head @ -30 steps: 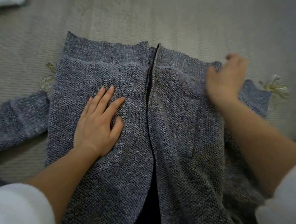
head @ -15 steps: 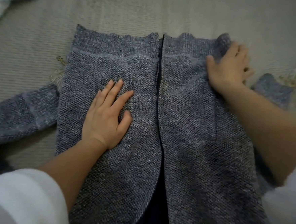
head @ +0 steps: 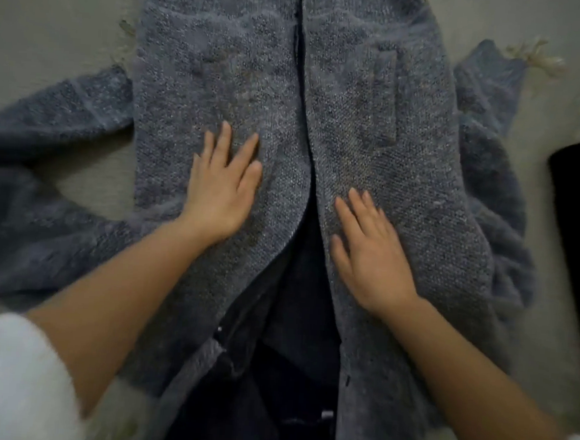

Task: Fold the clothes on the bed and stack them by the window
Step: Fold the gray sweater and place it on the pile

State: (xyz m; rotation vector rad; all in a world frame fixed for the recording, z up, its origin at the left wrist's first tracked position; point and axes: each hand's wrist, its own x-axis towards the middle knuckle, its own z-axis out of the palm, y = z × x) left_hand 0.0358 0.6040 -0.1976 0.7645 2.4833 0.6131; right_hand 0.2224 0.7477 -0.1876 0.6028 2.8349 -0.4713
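Pressing grey knitted cardigan (head: 224, 60), lying on beige bed (head: 73, 15) | using left hand (head: 220, 187) and right hand (head: 369, 246), fingers splayed flat | risking widening centre gap, skewing fold, by pushing loose knit unevenly

The grey cardigan (head: 343, 120) is a coarse, nubbly, matt knit with a darker inner side, lying on a beige bed cover (head: 54, 31) of finely ribbed, matt cloth.

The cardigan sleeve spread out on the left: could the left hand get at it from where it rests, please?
Probably yes. The left hand lies flat and empty on the cardigan's front panel, and the sleeve lies uncovered on the bedspread beside it, nothing between.
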